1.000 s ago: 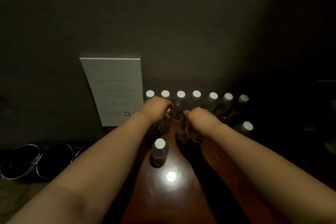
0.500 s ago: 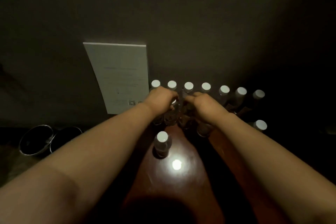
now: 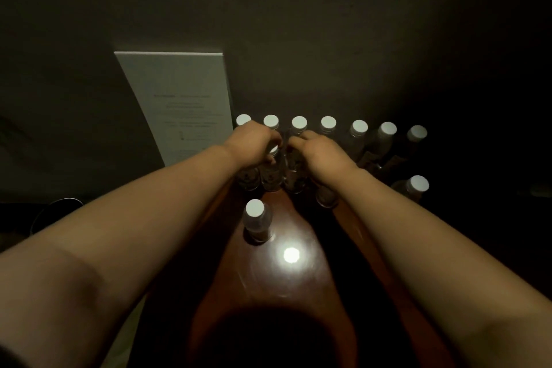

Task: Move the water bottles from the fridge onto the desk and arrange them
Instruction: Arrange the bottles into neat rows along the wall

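Bottles line the back of the tabletop (image 3: 301, 293) in a row (image 3: 328, 122) of seven white caps against the wall, so later ones can fill in ahead of them. Left hand (image 3: 254, 143) curls over the neck of a bottle (image 3: 270, 170) in the second row, fingers wrapped round it near the cap, probably to nudge it tight against its neighbour. Right hand (image 3: 321, 152) comes in from the other side, fingers curled down onto a bottle (image 3: 294, 176) just beside the first; too dim to tell exactly how tight that grip is. Both hands nearly touch, which fits squaring up two bottles at once behind the back row. One bottle (image 3: 255, 219) stands alone nearer the viewer, another (image 3: 413, 187) apart at far right; judged as waiting to be slotted in. Card (image 3: 179, 104) leans on the wall at left, so the row starts just beside it. Lamp glare (image 3: 291, 254) sits on the wood.
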`<state>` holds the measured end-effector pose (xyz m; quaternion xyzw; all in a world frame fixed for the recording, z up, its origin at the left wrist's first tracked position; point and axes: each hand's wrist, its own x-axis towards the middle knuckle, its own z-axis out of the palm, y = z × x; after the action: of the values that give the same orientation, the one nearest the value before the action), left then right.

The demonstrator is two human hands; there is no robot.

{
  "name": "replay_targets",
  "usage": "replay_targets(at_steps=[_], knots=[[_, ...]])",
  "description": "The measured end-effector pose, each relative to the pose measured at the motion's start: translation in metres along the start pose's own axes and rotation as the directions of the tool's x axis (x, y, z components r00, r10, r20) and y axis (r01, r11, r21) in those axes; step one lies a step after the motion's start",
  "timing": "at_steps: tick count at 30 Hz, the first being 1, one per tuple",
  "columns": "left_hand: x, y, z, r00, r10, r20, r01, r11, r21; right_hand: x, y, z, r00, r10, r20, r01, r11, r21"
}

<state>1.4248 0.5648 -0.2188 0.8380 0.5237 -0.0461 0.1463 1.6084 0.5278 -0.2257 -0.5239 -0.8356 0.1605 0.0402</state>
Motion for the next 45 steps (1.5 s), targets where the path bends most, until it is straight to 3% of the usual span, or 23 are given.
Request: replay_targets(at_steps=[6, 11, 16, 22, 31, 45], knots=[[-0.002, 0.004, -0.003, 1.000, -0.001, 0.021, 0.001, 1.000, 0.020, 0.001, 0.000, 0.001, 1.000, 0.026, 0.009, -0.026, 0.999, -0.019], [-0.002, 0.023, -0.004, 1.000, -0.006, 0.016, 0.007, 1.000, -0.024, -0.008, 0.005, -0.006, 0.998, 0.049, 0.037, -0.052, 0.995, 0.082], [-0.004, 0.039, 0.007, 0.996, 0.080, -0.033, -0.082, 0.996, -0.046, -0.039, 0.025, -0.024, 0.954, 0.245, -0.173, -0.231, 0.968, 0.099], [0.007, 0.041, 0.016, 0.991, 0.107, -0.081, -0.109, 0.994, -0.021, -0.064, 0.045, -0.008, 0.945, 0.320, 0.073, -0.320, 0.947, -0.012], [0.015, 0.039, 0.018, 0.998, 0.028, -0.059, -0.036, 0.988, -0.152, -0.034, 0.034, -0.004, 0.944, 0.329, -0.019, -0.329, 0.944, -0.023], [0.017, 0.034, 0.021, 0.998, 0.028, -0.062, -0.037, 0.988, -0.150, -0.019, 0.017, 0.001, 0.869, 0.480, -0.125, -0.481, 0.876, 0.017]])
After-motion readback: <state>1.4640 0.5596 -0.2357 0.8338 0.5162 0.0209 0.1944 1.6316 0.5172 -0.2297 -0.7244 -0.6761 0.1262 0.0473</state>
